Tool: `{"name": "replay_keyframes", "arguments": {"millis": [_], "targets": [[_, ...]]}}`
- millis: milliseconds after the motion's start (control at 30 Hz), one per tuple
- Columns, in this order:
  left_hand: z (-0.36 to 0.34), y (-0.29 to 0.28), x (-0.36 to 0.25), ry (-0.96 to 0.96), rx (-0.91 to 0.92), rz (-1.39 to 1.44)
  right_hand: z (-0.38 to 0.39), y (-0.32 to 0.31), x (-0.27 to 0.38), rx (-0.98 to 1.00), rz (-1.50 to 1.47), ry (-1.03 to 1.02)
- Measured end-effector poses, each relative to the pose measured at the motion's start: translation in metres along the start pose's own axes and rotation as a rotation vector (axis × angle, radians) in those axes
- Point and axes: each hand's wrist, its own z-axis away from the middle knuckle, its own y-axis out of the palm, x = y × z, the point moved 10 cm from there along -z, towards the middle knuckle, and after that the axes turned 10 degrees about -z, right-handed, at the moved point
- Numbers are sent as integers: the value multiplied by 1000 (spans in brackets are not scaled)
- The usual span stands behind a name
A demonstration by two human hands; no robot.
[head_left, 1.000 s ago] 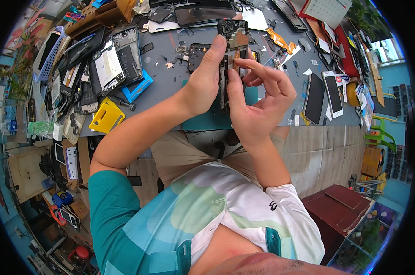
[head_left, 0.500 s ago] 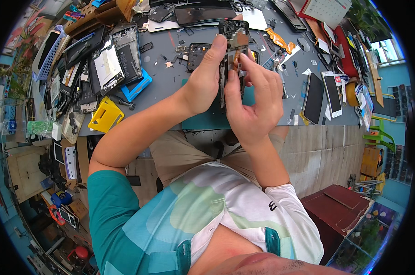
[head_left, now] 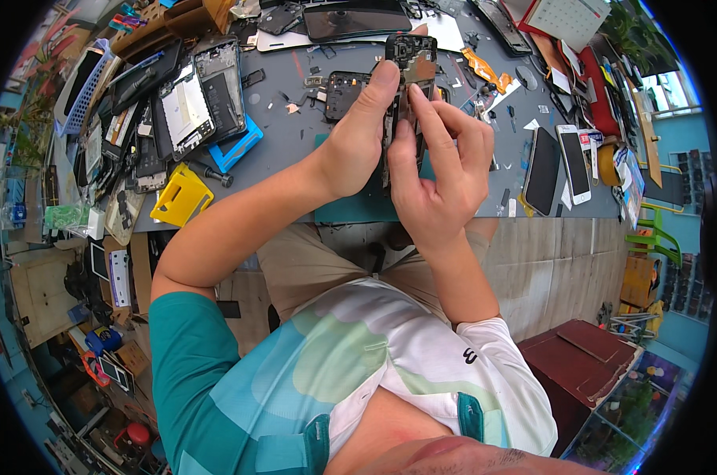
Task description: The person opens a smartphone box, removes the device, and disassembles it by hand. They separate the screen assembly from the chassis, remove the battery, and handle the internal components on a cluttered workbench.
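In the head view, the left hand (head_left: 354, 146) is curled round an opened phone (head_left: 415, 57), its thumb along the phone's left edge and its other fingers mostly hidden behind. The right hand (head_left: 443, 172) is half open, thumb and forefinger tips slightly apart against the phone's inner face; whether they pinch a part cannot be told. The phone stands lengthwise above a green mat (head_left: 357, 207), which reaches the front edge of the gray tabletop (head_left: 283, 190). A dark casing (head_left: 343, 89) sits close by the left hand. Gray surface shows between the left forearm and a blue frame (head_left: 240, 145), and between the right hand and a black phone (head_left: 541, 170).
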Motion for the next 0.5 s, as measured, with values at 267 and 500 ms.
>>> {"name": "replay_keyframes", "arguments": {"millis": [267,500], "targets": [[0,0,1,-25,-36,4,0,2,0,5,-3,-23],[0,-1,3,0,19,-41,1,2,2,23,31,-33]]}}
